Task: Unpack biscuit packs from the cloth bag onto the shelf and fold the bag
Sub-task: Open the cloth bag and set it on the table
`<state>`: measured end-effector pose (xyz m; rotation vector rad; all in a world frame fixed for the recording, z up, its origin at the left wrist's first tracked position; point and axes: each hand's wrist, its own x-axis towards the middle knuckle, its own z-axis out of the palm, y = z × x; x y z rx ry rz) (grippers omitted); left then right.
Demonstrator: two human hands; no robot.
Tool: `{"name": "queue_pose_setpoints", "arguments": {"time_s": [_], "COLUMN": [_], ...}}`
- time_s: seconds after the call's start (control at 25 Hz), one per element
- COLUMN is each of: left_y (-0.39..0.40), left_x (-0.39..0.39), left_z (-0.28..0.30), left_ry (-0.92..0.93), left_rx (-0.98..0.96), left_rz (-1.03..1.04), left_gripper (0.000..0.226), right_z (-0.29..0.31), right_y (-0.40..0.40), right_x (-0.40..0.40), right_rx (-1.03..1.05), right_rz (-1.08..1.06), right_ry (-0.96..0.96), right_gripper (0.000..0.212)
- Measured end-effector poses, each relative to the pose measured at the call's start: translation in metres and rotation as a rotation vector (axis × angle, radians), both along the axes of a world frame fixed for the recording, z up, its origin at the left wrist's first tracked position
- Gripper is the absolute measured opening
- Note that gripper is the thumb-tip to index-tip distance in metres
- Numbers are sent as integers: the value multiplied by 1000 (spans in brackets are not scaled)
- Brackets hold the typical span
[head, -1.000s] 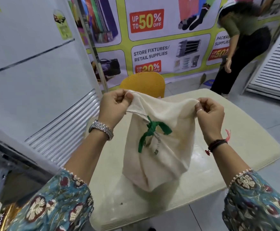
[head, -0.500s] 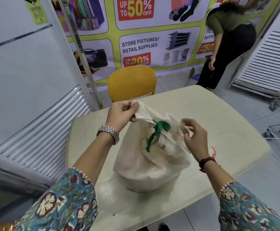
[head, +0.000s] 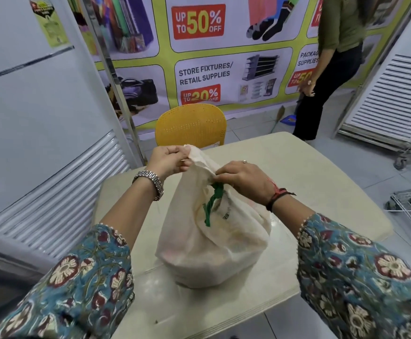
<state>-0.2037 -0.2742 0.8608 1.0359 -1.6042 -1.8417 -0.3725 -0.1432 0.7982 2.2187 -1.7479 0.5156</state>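
Note:
A cream cloth bag [head: 214, 245] with a green drawstring [head: 213, 201] stands full and bulging on the beige table [head: 309, 192]. My left hand [head: 169, 160] pinches the bag's top rim at the far left of its mouth. My right hand [head: 242, 178] grips the gathered cloth at the neck, right above the drawstring. The biscuit packs are hidden inside; only faint colours show through the cloth.
A yellow chair [head: 191, 126] stands behind the table. White slatted shelving [head: 53, 187] runs along the left, another unit [head: 392, 94] at the right. A person [head: 331, 67] stands at the back right by the poster wall. A wire rack [head: 410, 204] lies on the floor.
The bag went from hanging stretched between both hands to resting on the table. My right hand moved inward from the rim's right corner to the neck by the drawstring.

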Motion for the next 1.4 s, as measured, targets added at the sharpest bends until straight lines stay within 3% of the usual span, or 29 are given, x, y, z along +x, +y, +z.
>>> {"name": "queue_pose_setpoints", "arguments": {"time_s": [0.12, 0.24, 0.32, 0.56, 0.8, 1.12, 1.28, 1.4], "left_y": [-9, 10, 37, 62, 70, 64, 69, 73], "left_x": [0, 3, 3, -13, -24, -27, -30, -34], "left_z": [-15, -39, -59, -103, -109, -105, -107, -114], "left_ry": [-141, -295, -370, -605, -509, -528, -514, -452], "left_rx": [-47, -333, -424, -420, -448, -556, -502, -352], "left_rz": [71, 50, -71, -152, -60, -279, -222, -118], "left_gripper": [24, 19, 7, 38, 34, 31, 32, 26], "right_z": [1, -5, -12, -27, -41, -46, -52, -60], "right_y": [-2, 3, 8, 18, 25, 30, 33, 36], "right_x": [-6, -7, -9, -11, -16, -18, -18, -11], "right_rx": [248, 423, 449, 428, 404, 278, 249, 192], "right_rz": [-88, -184, -220, -302, -286, -181, -237, -287], "right_ry": [-56, -185, -254, -423, -536, -448, -611, -646], "right_gripper": [24, 24, 23, 24, 23, 19, 18, 17]}}
